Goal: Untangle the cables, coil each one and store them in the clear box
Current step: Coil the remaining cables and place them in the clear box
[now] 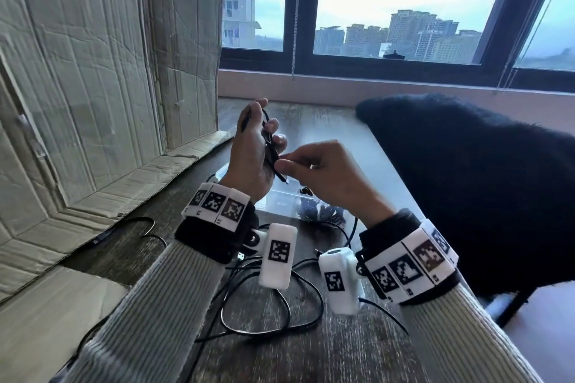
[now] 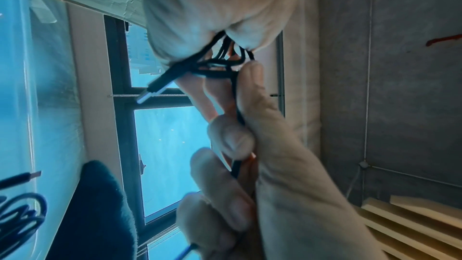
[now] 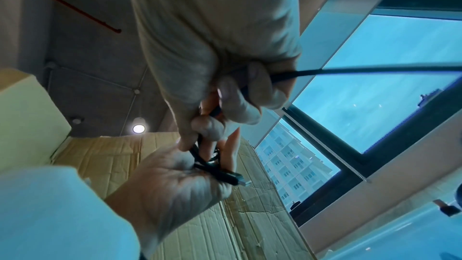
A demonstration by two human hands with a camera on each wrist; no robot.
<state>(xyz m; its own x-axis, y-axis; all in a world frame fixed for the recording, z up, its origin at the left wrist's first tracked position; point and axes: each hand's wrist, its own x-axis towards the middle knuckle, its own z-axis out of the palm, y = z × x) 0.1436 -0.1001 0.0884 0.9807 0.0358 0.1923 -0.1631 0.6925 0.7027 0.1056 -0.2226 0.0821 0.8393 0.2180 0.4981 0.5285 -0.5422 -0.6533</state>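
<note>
Currently mid-coil on one black cable (image 1: 270,146), held up above the clear box (image 1: 281,200). Left hand (image 1: 253,151) upright, fingers curled round a small bundle of loops; thumb and forefinger pinching the top loop. Right hand (image 1: 323,169) pinching the same cable just beside the left palm, fingertips closed on it near the plug end (image 2: 152,91), which pokes out below the bundle. Free tail running off from the right hand toward the table (image 1: 339,348), visible in the right wrist view. Clear box sitting on the table directly under the hands, already holding what looks like dark coiled cable (image 1: 314,211); exact count not readable. Loose black cables (image 1: 270,311) lying in open loops on the table near the wrists, apparently not yet coiled. Judgement: coiling step, bundle nearly closed but not secured. Next move likely calls for wrapping or tucking the end round the loops while keeping the left-hand grip tight, then lowering into the box. Risk: loops springing open if the pinch relaxes.
</note>
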